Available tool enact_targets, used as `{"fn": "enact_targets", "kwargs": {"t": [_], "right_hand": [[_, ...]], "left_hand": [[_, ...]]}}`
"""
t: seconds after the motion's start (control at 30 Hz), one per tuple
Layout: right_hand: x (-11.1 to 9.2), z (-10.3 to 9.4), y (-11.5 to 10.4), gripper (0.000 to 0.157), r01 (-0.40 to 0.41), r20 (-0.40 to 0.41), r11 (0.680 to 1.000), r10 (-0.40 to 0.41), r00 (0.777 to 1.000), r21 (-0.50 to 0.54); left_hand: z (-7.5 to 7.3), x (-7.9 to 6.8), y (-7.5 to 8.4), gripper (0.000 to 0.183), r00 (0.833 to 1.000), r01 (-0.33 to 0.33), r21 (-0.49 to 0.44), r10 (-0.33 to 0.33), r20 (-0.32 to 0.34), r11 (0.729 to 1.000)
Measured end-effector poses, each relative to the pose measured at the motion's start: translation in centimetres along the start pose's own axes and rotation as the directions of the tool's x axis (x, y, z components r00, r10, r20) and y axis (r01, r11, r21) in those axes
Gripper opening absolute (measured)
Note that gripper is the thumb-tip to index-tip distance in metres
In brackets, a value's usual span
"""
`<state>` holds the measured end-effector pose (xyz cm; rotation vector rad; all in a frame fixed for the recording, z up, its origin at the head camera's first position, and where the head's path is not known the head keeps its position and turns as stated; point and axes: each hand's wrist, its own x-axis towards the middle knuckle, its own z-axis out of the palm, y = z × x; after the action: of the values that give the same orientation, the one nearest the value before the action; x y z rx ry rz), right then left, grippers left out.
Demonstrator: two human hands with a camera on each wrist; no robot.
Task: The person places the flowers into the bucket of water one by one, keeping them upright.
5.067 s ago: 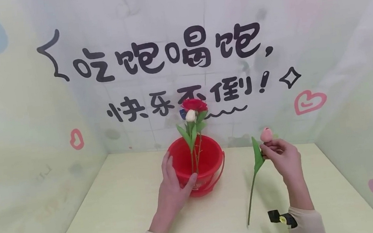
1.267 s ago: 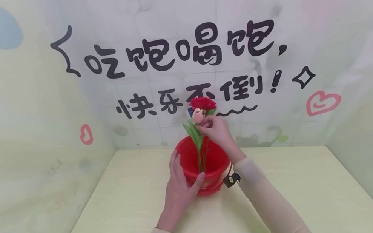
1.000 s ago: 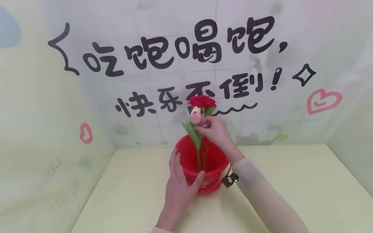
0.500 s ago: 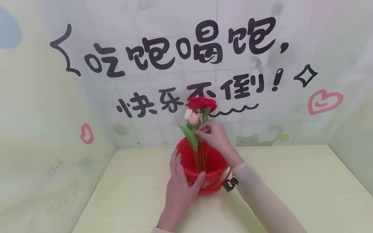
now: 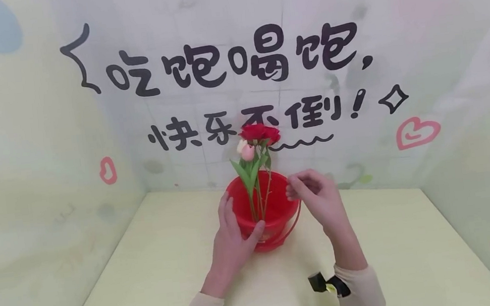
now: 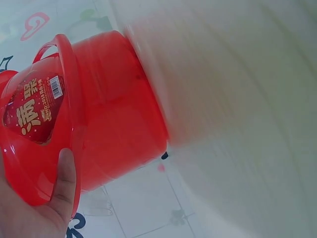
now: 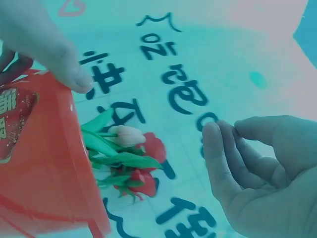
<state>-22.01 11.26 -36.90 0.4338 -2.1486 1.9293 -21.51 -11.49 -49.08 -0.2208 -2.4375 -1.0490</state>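
A red bucket stands on the table, holding several artificial flowers that lean against its near side. My left hand grips the bucket's near left side, thumb at the rim and fingers along the outer wall. Among the flowers are a pink tulip, a white tulip and red blooms, with green leaves below them. Just right of the bucket, my right hand is raised near the rim with loosely curled fingers and nothing in them. The right wrist view shows a gap between the right hand and the flowers.
The pale wooden table is walled in by a printed backdrop with large black lettering close behind the bucket. A thin red handle hangs down the bucket's right side. A printed label shows on its wall.
The pink tulip went from my right hand, off to the right, into the bucket beside the white tulip. My right hand has released it and drawn back right; the left stays at the bucket.
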Motion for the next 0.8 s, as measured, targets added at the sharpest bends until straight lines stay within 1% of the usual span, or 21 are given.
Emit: {"fn": "enact_targets", "kwargs": {"t": [0.07,0.17,0.27,0.37,0.47,0.57,0.63,0.67,0.73,0.8], "right_hand": [[-0.6,-0.3,-0.1,0.025,-0.011,-0.004,1.000,0.011,1.000,0.005],[-0.6,-0.5,0.3,0.025,-0.027,0.011,0.999,0.027,1.000,-0.022],[-0.1,-0.6,1.0,0.024,-0.011,0.026,0.993,0.014,1.000,-0.114],[0.2,-1.0,1.5,0.022,0.011,0.042,0.977,-0.002,0.999,-0.214],[0.1,-1.5,1.8,0.021,0.024,0.067,0.966,-0.007,0.998,-0.259],[0.1,-1.8,2.0,0.023,0.039,0.087,0.955,-0.014,0.996,-0.295],[0.2,-1.9,2.1,0.026,0.054,0.073,0.934,-0.029,0.997,-0.354],[0.2,-1.9,2.1,0.029,0.057,0.062,0.916,-0.035,0.997,-0.397],[0.3,-1.9,2.3,0.037,0.069,0.050,0.862,-0.051,0.997,-0.503],[0.3,-1.7,2.5,0.048,0.065,0.049,0.791,-0.045,0.998,-0.608]], "left_hand": [[-0.1,0.1,-0.1,0.112,1.000,0.003,0.003,-0.003,-0.001,1.000],[-0.4,0.3,-0.1,0.113,1.000,0.014,0.006,-0.013,-0.012,1.000],[-0.5,0.7,-0.2,0.113,1.000,0.003,0.000,-0.003,-0.018,1.000],[-0.5,1.0,-0.2,0.112,1.000,-0.015,-0.008,0.015,-0.012,1.000],[-0.4,1.1,0.0,0.111,1.000,-0.021,-0.010,0.021,0.000,1.000],[-0.3,1.0,0.1,0.112,1.000,-0.012,-0.005,0.012,0.008,1.000],[-0.2,0.9,0.2,0.113,1.000,-0.004,0.000,0.004,0.017,1.000],[-0.3,0.8,0.2,0.114,1.000,0.000,0.003,0.000,0.025,1.000],[-0.7,0.7,0.4,0.115,0.999,0.015,0.028,-0.017,0.050,0.999],[-1.5,0.6,0.7,0.115,0.996,0.030,0.106,-0.039,0.085,0.994]]}}
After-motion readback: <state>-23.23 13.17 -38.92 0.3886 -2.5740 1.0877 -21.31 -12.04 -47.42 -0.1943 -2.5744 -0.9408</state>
